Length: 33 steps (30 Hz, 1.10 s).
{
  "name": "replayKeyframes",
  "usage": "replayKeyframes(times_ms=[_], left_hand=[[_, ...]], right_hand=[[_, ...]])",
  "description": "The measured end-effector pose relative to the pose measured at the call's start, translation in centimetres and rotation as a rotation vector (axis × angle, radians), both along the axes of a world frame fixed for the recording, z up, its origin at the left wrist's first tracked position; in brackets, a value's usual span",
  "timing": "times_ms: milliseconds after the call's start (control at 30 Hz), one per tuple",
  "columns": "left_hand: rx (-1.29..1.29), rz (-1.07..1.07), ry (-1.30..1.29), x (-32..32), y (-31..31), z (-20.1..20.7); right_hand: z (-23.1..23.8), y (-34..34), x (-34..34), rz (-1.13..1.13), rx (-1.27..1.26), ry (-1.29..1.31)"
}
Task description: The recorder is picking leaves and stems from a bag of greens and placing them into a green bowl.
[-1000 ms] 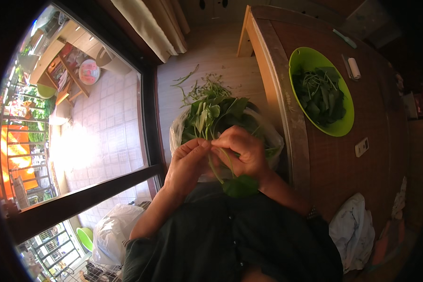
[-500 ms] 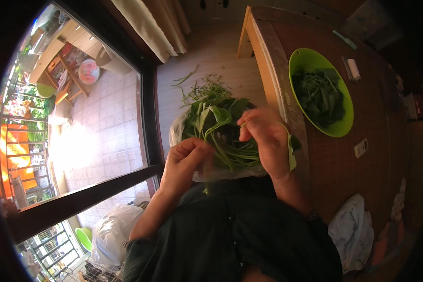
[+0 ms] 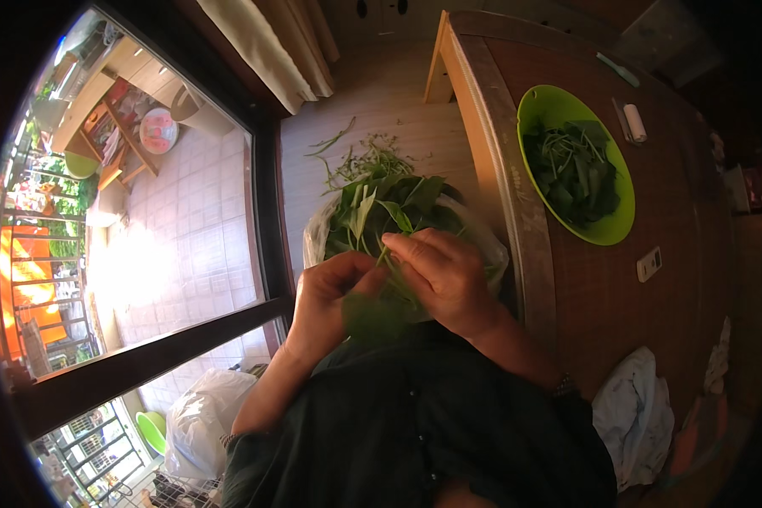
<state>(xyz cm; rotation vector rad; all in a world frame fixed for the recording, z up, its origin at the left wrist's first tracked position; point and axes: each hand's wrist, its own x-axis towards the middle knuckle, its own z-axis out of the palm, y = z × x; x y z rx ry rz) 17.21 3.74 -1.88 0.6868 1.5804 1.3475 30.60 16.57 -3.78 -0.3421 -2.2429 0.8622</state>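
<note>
My left hand [image 3: 332, 292] pinches a leafy green stem [image 3: 383, 254] between thumb and fingers. Close beside it, my right hand [image 3: 450, 279] grips the same stem near its upper part, fingertips almost meeting the left ones. A blurred green leaf [image 3: 377, 317] hangs below the two hands. Under them, in front of my body, a clear plastic bag [image 3: 316, 237] lies open, full of leafy greens [image 3: 415, 196] with long stems; my hands hide part of it. On the table to the right, a lime-green bowl [image 3: 622, 216] holds a heap of dark green leaves [image 3: 576, 173].
Cut stems and scraps [image 3: 372, 161] lie on the floor beyond the bag. The wooden table [image 3: 593, 288] bears a small white device [image 3: 649, 265], a white roll [image 3: 635, 123] and a crumpled cloth [image 3: 635, 415]. A dark-framed glass door [image 3: 267, 195] stands at the left.
My right hand has moved left and down to meet the left hand at the stem. The leaf that hung beside my right wrist is now below both hands.
</note>
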Motion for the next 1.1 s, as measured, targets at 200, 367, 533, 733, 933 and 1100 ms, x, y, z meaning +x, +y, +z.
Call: replayKeyframes(times_ms=[200, 367, 533, 733, 933, 1100], left_hand=[[-0.045, -0.016, -0.073, -0.3, -0.1, 0.3], [-0.03, -0.046, -0.043, -0.1, -0.1, 0.3], [-0.018, -0.125, 0.111, -0.6, -0.2, 0.1], [-0.028, -0.052, -0.106, -0.5, -0.3, 1.0], [-0.068, -0.077, -0.136, -1.4, -0.2, 1.1], [-0.049, -0.083, -0.208, -1.6, -0.4, 0.4]], right_hand=[[-0.5, 0.0, -0.2, -0.013, 0.171, 0.014], [-0.4, 0.1, -0.4, -0.012, 0.158, 0.0], [-0.2, -0.5, -0.1, 0.031, -0.319, 0.0], [0.5, 0.7, 0.6, 0.022, -0.969, 0.05], [0.7, 1.7, 1.5, 0.143, -1.236, 0.144], [1.4, 2.3, 1.8, 0.063, -1.294, 0.223]])
